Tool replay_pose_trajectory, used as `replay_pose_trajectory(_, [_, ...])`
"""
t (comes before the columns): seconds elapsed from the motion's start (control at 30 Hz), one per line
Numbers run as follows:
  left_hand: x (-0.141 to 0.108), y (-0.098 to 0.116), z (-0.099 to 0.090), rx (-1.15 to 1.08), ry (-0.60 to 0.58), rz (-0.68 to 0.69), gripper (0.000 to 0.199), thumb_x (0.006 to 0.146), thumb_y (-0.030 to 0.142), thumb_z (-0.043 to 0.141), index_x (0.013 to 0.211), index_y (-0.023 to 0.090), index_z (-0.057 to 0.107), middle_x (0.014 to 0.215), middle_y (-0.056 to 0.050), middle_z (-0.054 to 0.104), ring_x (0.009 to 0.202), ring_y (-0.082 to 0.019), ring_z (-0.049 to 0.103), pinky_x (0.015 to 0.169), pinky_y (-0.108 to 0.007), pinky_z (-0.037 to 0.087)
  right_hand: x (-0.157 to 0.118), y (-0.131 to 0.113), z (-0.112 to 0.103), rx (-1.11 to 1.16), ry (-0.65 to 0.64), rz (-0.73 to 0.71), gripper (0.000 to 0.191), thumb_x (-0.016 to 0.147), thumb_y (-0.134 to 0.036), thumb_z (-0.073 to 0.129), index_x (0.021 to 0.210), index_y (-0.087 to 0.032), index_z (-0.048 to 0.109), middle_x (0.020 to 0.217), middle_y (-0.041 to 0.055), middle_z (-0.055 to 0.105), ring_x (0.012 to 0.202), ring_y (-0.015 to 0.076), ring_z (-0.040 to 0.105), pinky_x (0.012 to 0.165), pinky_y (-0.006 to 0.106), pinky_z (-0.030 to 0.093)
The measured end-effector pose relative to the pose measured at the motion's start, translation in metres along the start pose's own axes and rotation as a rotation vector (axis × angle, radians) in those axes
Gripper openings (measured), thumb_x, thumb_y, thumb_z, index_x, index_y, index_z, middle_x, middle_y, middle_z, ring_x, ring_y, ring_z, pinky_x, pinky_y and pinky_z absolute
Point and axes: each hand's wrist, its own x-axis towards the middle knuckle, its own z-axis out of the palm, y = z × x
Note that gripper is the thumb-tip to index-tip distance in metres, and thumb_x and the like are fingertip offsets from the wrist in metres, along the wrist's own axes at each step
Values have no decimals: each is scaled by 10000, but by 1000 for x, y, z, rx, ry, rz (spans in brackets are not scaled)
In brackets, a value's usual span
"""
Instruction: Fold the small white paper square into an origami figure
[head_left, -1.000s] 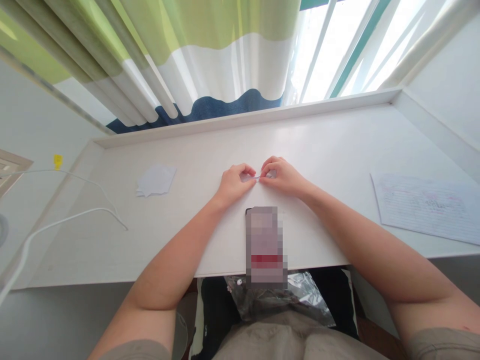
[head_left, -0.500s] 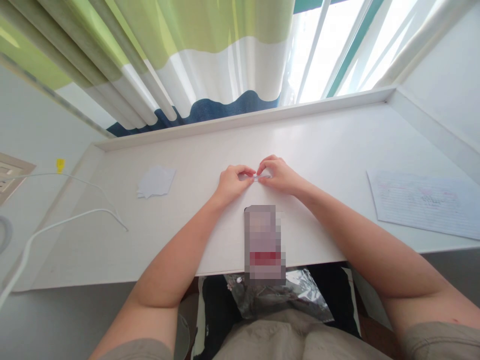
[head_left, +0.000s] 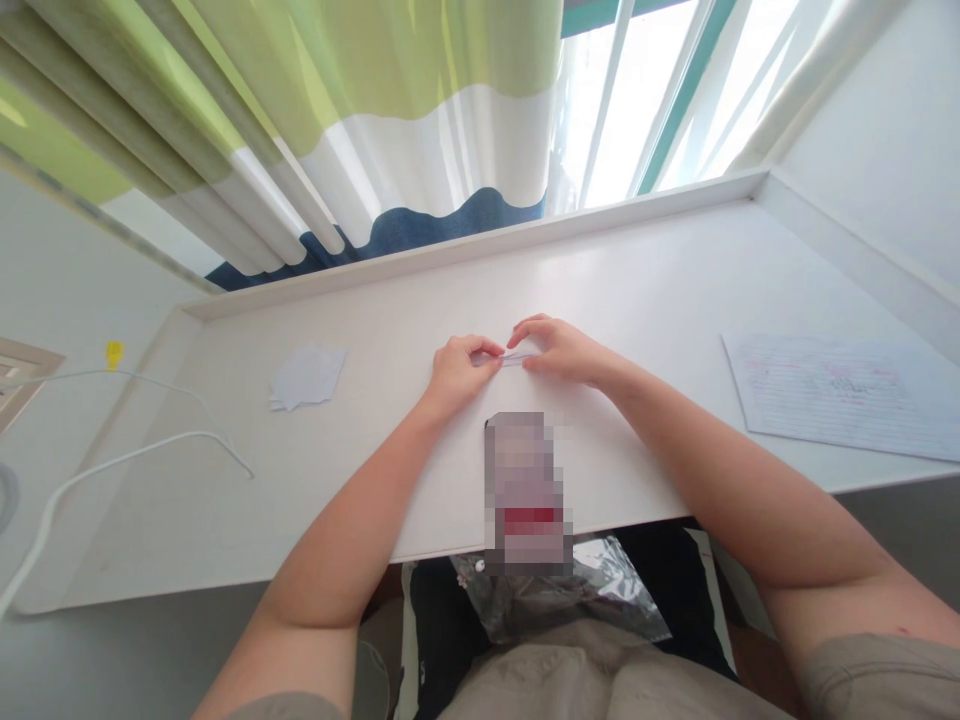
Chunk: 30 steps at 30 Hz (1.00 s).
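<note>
Over the middle of the white desk [head_left: 420, 480], a small folded piece of white paper [head_left: 514, 357] lies between my two hands. My left hand [head_left: 459, 372] is closed, pinching the paper's left end between thumb and fingertips. At the other end, my right hand [head_left: 566, 350] has its thumb along the near edge and its curled fingers over the far side, with a small gap at the fingertips. Part of the paper is hidden by the fingers. Nearer to me, a phone-shaped object [head_left: 523, 480], blurred by pixels, lies below both hands.
Loose white paper pieces [head_left: 307, 377] lie to the left. A lined, written sheet [head_left: 840, 390] rests at the right. White cables [head_left: 150, 450] cross the left side. A raised ledge [head_left: 480, 240] borders the back, below a curtain [head_left: 420, 130]. A shiny plastic bag [head_left: 592, 600] is on my lap.
My right index finger has lifted slightly away from the thumb, and the hands' tips are a little farther apart. The whole view has shifted slightly.
</note>
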Motion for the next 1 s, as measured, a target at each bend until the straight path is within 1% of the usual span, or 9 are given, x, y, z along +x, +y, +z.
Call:
replay_pose_trajectory(0.1, [1,1,-2,6,-29,-1,101,874,279,769,955,258,826,1059,-44,829,1071,-260,736,1068,-442,550,-1,2,-7,51,-40,-5,407,776,-112,769,1132,-290,856,1499,90,675,1212,307,706,973,421,616])
replay_pose_trajectory(0.2, [2,3,-4,-11,-46,-11,81,862,275,772,929,250,809,1051,-46,830,1062,-262,737,1055,-445,548,1,6,-5,112,-5,16,392,824,-180,755,1193,-268,851,1391,109,736,1051,280,732,834,394,628])
replay_pose_trajectory(0.3, [2,4,-5,-40,-59,-16,60,856,286,782,903,251,798,1033,-37,833,1049,-253,740,1069,-436,545,4,8,5,20,77,-32,227,885,-254,749,1075,-260,872,1335,110,739,1128,298,711,972,453,612])
replay_pose_trajectory(0.37, [3,4,-6,-59,-71,-21,70,850,301,795,895,248,799,1014,-35,832,1034,-248,739,1069,-431,549,5,8,12,-104,118,-101,189,874,-259,784,1034,-287,881,1285,101,737,1267,347,653,1141,548,527])
replay_pose_trajectory(0.43, [3,4,-8,-62,-74,-28,90,846,321,806,894,245,807,1006,-39,829,1044,-251,732,1069,-434,552,5,8,16,-146,117,-128,177,881,-257,790,1021,-310,886,1279,95,731,1295,358,631,1189,585,482])
replay_pose_trajectory(0.53, [2,3,-11,-48,-73,-12,111,900,325,753,938,254,829,1057,-51,829,1128,-265,714,1117,-454,534,4,8,15,-136,99,-126,181,891,-234,778,1003,-318,892,1286,91,722,1288,348,633,1191,572,481])
replay_pose_trajectory(0.63, [1,3,-16,-47,-86,9,197,949,255,655,1007,266,843,1130,-54,825,1180,-258,706,1164,-463,510,4,7,13,-121,96,-108,204,885,-201,768,997,-314,895,1287,87,722,1296,338,636,1198,558,480])
replay_pose_trajectory(0.83, [-4,2,-16,-6,-78,14,218,851,325,819,1063,281,851,1156,-67,800,1157,-277,715,1155,-470,526,3,9,14,-92,110,-116,197,893,-197,767,970,-324,897,1264,79,732,1279,328,645,1196,554,485])
replay_pose_trajectory(1.0, [-2,5,-11,-11,-87,8,239,831,228,759,1044,288,848,1141,-41,822,1182,-278,726,1169,-462,517,4,12,14,-85,104,-127,181,880,-198,786,937,-329,898,1270,73,738,1276,326,648,1201,547,487])
